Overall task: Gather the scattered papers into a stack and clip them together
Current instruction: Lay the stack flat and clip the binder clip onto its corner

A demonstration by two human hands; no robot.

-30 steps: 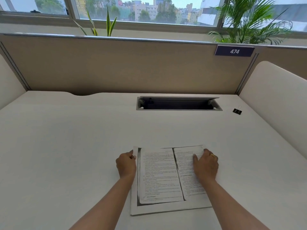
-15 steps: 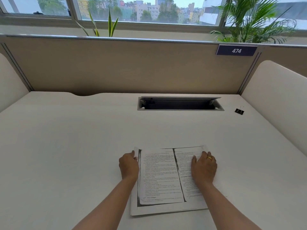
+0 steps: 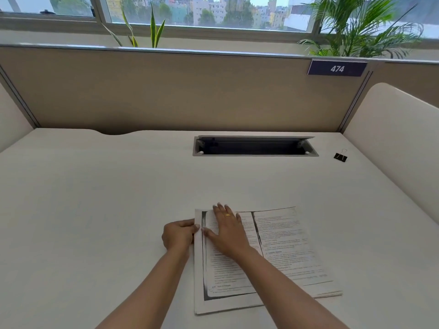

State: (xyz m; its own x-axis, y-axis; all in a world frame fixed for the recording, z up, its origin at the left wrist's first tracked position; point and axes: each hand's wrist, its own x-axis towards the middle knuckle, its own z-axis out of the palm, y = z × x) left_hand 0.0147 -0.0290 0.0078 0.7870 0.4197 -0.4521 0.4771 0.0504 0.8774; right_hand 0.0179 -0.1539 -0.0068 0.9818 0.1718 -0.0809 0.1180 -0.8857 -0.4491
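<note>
Head view: my right hand [image 3: 228,230] lies flat on the white printed paper stack [image 3: 285,245] near me. My left hand [image 3: 179,235] pinches its left edge. The small black binder clip [image 3: 340,157] sits far right.

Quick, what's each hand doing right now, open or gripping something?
Left hand: curled, pinching the left edge of the stack of printed white paper sheets.
Right hand: open, pressing flat on that stack.
</note>
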